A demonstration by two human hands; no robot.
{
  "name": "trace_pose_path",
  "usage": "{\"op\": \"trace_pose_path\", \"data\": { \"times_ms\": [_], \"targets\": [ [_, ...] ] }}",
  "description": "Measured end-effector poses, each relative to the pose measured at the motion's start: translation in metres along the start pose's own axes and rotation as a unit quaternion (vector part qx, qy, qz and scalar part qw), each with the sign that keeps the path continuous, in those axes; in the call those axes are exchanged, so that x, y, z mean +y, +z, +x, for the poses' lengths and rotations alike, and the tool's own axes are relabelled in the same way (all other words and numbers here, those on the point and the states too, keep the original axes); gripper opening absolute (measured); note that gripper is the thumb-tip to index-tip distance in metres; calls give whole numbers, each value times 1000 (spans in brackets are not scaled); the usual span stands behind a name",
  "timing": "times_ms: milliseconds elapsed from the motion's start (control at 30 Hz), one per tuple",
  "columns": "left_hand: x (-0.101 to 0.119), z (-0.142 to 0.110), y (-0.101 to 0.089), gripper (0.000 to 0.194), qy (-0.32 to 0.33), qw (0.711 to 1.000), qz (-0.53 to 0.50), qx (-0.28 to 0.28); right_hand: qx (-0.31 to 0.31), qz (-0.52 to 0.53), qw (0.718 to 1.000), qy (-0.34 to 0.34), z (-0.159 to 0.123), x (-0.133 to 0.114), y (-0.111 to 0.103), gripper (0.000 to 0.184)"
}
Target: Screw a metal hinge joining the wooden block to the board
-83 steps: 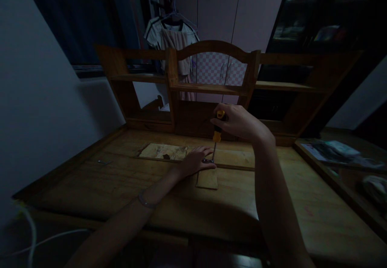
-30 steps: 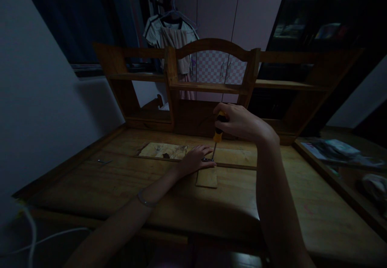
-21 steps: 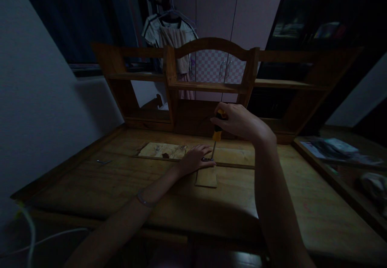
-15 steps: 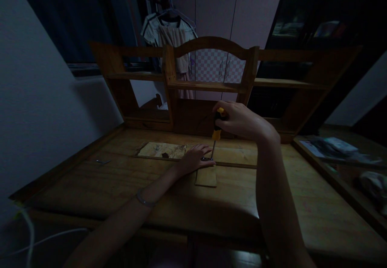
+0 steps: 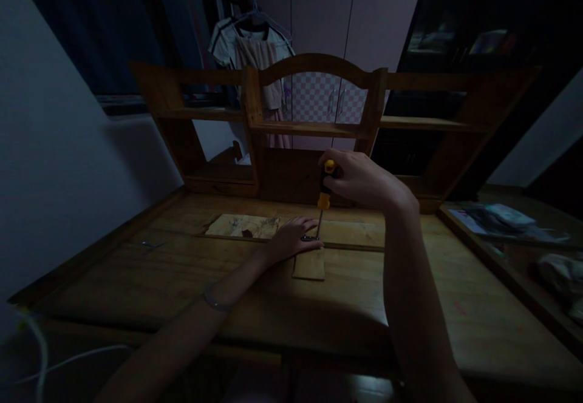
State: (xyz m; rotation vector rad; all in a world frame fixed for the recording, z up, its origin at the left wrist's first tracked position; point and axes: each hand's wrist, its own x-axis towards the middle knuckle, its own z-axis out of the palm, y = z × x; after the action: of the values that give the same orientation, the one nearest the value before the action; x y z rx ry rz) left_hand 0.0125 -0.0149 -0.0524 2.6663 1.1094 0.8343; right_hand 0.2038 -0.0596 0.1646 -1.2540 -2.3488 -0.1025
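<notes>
My right hand [image 5: 353,172] is wrapped around the yellow and black handle of a screwdriver [image 5: 325,198]. The screwdriver stands nearly upright, its shaft running down to a small shiny metal piece [image 5: 310,238]. Over the wooden boards lies my left hand [image 5: 294,237], fingers stretched out and thumb apart, with the metal piece showing between thumb and forefinger; the palm hides part of it. Under the left hand, a long wooden strip [image 5: 350,233] runs across the tabletop. A short wooden piece [image 5: 309,267] sticks out from it toward me.
The wooden tabletop [image 5: 195,281] bears a small metal tool [image 5: 153,244] at the left. Along the back stands a wooden shelf unit [image 5: 314,128]. Papers and plastic [image 5: 505,218] lie on a lower surface at the right. A white cable [image 5: 43,354] hangs at the lower left.
The whole view has shifted slightly, so everything sits a little further left. Both hands and the screwdriver keep about the same pose.
</notes>
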Motion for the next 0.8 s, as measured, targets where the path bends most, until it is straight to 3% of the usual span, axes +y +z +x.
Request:
{"op": "trace_pose_path", "data": {
  "times_ms": [800],
  "targets": [
    [-1, -1, 1, 62, 7, 1000, 3, 2, 1, -1, 1000, 8, 1, -3, 4, 32]
  ]
}}
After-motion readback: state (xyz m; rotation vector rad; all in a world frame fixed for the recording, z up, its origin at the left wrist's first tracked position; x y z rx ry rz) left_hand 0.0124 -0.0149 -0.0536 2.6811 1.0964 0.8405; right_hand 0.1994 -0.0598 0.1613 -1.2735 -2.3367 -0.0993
